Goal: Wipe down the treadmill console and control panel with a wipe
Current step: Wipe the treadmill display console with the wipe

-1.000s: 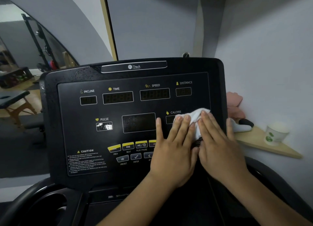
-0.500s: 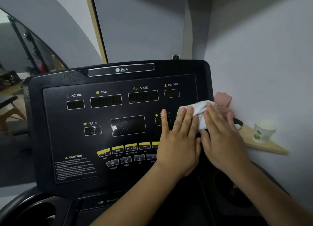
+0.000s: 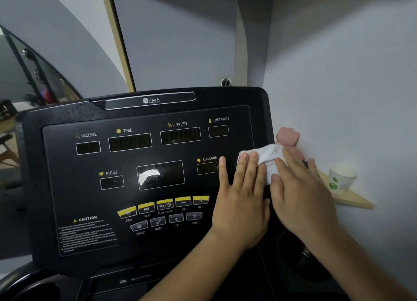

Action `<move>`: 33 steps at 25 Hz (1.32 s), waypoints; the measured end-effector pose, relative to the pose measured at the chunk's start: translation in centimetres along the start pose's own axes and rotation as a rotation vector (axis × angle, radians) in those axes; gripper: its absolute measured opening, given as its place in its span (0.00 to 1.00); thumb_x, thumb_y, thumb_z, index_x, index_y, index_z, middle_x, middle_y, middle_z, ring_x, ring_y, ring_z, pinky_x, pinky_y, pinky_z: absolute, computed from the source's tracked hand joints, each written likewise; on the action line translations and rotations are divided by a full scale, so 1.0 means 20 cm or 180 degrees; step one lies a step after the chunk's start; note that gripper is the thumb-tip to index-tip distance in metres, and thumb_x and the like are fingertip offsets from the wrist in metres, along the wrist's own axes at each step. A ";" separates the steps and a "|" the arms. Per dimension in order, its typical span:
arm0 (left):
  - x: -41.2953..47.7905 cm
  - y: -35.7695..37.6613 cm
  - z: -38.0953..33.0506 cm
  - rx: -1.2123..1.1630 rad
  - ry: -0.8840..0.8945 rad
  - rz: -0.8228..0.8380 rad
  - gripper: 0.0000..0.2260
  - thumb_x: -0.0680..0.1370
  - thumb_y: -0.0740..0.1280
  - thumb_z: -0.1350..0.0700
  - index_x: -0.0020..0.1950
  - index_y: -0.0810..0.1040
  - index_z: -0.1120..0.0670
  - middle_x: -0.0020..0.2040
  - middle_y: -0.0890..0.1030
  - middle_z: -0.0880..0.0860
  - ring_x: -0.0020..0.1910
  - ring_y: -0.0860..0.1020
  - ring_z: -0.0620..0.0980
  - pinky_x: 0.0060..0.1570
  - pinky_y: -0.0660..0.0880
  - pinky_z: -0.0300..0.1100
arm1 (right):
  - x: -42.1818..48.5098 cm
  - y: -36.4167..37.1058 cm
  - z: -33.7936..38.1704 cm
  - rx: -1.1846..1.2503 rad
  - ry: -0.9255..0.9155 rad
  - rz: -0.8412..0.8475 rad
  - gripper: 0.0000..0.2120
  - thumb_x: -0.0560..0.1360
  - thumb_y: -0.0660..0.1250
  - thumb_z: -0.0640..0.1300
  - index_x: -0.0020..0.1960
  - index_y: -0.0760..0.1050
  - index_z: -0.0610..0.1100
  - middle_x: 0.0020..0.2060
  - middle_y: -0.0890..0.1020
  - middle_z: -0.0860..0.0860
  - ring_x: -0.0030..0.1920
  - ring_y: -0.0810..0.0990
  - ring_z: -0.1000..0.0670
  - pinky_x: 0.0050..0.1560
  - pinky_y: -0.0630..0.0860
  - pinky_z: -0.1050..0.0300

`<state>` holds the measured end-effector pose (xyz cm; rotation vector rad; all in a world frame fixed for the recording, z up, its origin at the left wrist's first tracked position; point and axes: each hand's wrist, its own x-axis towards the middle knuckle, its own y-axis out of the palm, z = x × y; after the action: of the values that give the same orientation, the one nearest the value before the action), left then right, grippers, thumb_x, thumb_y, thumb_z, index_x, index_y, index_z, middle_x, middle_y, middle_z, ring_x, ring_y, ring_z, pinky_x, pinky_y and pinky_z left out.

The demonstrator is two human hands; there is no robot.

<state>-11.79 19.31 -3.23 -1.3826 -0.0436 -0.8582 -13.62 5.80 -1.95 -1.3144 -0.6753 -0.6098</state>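
Note:
The black treadmill console (image 3: 67, 188) fills the middle of the view, with dark displays and yellow buttons (image 3: 164, 205). A white wipe (image 3: 267, 154) lies pressed against the console's right edge, beside the CALORIE display. My left hand (image 3: 242, 199) lies flat on the panel with its fingertips on the wipe's left part. My right hand (image 3: 300, 194) presses the wipe's right part from the console's right side, fingers spread. Much of the wipe is hidden under both hands.
A grey wall stands close on the right. A small wooden corner shelf (image 3: 352, 199) there holds a paper cup (image 3: 340, 179), and a pink object (image 3: 288, 136) sits behind the console's edge. Cup holders (image 3: 300, 255) lie below the panel.
Both hands and the wipe have slid rightward across the panel, from the CALORIE display to the console's right edge. The view has shifted right as well.

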 end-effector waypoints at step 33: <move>-0.12 -0.04 0.23 0.0064 -0.0179 -0.0129 0.26 0.83 0.51 0.45 0.78 0.58 0.56 0.79 0.55 0.57 0.79 0.50 0.54 0.71 0.44 0.70 | 0.01 0.09 0.19 -0.0325 -0.0420 0.0622 0.27 0.80 0.47 0.51 0.76 0.57 0.38 0.77 0.55 0.41 0.78 0.50 0.44 0.73 0.49 0.33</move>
<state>-11.92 24.61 -2.63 -1.3910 -0.1237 -0.8503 -12.54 9.84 -2.61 -1.5056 -0.6198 -0.4057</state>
